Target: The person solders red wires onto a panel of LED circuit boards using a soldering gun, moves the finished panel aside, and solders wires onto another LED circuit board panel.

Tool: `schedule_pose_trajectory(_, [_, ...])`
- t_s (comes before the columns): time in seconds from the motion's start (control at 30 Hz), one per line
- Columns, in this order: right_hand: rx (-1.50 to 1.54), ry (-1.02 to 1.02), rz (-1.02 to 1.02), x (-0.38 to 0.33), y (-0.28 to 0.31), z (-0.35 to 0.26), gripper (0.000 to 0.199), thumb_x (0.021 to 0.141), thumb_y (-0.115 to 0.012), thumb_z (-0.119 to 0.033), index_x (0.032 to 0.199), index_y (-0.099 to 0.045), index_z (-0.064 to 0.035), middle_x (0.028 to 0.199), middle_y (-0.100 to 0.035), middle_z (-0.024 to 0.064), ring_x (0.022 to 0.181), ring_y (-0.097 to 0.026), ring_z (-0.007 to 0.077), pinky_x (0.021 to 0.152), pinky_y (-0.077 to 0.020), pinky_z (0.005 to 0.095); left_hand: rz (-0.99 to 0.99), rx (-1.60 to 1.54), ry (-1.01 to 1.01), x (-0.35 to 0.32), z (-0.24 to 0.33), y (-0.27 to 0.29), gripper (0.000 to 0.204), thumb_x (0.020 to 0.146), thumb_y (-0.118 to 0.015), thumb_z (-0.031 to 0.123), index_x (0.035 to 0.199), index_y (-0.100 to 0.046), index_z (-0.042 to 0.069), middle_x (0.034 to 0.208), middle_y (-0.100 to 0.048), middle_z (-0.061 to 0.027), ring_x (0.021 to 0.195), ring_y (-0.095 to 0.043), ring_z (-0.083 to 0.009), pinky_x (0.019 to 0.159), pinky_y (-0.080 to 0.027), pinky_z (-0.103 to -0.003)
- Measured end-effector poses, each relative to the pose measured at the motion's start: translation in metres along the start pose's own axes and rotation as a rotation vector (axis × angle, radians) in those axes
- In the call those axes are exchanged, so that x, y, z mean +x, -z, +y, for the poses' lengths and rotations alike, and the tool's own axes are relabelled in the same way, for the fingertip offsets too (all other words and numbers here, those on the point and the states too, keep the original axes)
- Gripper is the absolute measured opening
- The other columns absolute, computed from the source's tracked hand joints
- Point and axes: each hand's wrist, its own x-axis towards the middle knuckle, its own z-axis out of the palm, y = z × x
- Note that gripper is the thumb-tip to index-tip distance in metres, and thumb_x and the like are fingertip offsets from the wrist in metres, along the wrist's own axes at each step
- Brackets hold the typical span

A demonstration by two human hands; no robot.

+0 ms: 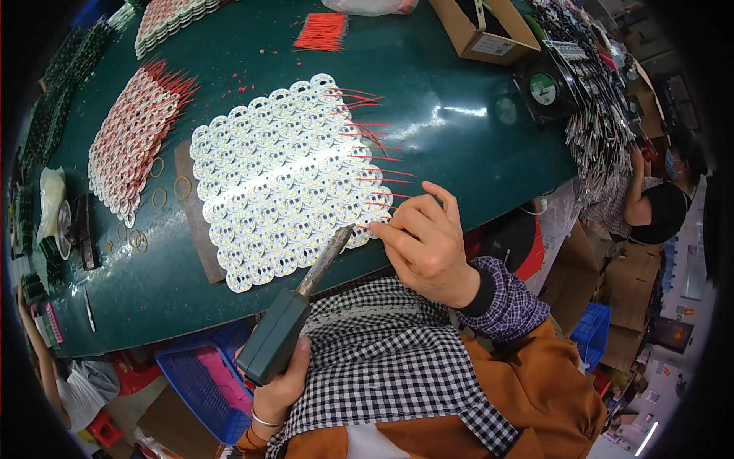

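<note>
A sheet of round white LED circuit boards, joined in rows, lies on the green table. Several red wires stick out along its right edge. My left hand is closed round the dark green handle of a soldering iron. The iron's tip meets the sheet near its lower right corner. Beside that tip, my right hand pinches a thin red wire against the board edge; the fingers hide most of the wire.
Another LED sheet with red wires lies at the left, near rubber bands. A bundle of red wires and a cardboard box are at the back. A solder spool stands at right. Co-workers sit at both sides.
</note>
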Motion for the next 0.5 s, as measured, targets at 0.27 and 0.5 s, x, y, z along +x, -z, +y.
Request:
schedule_pose_trajectory(0.27, [-0.006,-0.008,-0.015,0.002,0.004,0.0,0.024,0.072,-0.076,-0.001,0.095,-0.075,-0.0086,0.081,-0.058,-0.0005,0.088,-0.059,0.0195,0.103,-0.0387,0.0506,0.015,0.054,-0.055,-0.002,-0.012,0.001,0.031,0.087,-0.07,-0.005,0.118,-0.065,-0.004,0.105,-0.069,-0.0079,0.074,-0.062,-0.0091,0.062,-0.051,-0.024])
schedule_pose_trajectory(0.5, [0.071,-0.047,0.139,0.044,0.015,0.041,0.013,0.077,-0.074,-0.004,0.09,-0.071,-0.0048,0.084,-0.063,0.0052,0.081,-0.058,0.0259,0.074,-0.0468,0.039,0.096,-0.112,0.046,0.002,0.005,-0.005,0.041,0.087,-0.066,-0.008,0.127,-0.058,-0.004,0.115,-0.069,-0.011,0.067,-0.058,-0.0082,0.057,-0.048,-0.023])
